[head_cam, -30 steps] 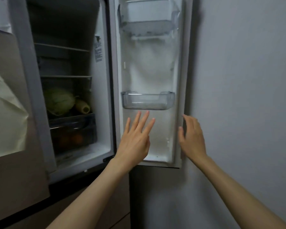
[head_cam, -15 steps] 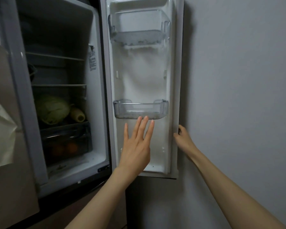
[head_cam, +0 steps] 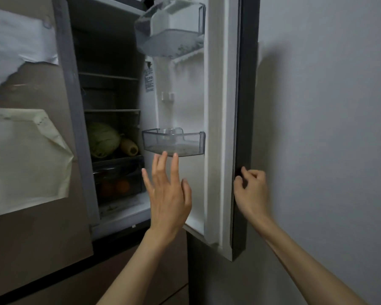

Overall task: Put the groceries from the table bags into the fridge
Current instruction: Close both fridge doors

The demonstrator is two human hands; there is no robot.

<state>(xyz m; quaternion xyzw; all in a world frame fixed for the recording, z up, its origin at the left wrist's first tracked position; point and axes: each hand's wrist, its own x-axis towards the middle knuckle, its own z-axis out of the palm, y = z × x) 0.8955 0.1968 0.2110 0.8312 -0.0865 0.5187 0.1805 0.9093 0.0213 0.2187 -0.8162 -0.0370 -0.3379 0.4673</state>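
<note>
Left hand [head_cam: 167, 194] fingers spread under the clear plastic door bin [head_cam: 174, 143]; right hand [head_cam: 252, 190] fingers curled at the white-lined fridge door [head_cam: 220, 128] edge, could get pinched if it swings.

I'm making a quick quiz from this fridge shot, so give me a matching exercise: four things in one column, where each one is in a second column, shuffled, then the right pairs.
Things
1. cabbage
2. lower door bin
3. right hand
4. cream paper sheet

Places
A. stuck on the closed panel left of the open compartment
B. at the outer edge of the open door
C. on the inside of the open door, just above the left hand's fingertips
D. inside the fridge, on the shelf above the clear drawer

Pairs: 1-D, 2-C, 3-B, 4-A
</note>
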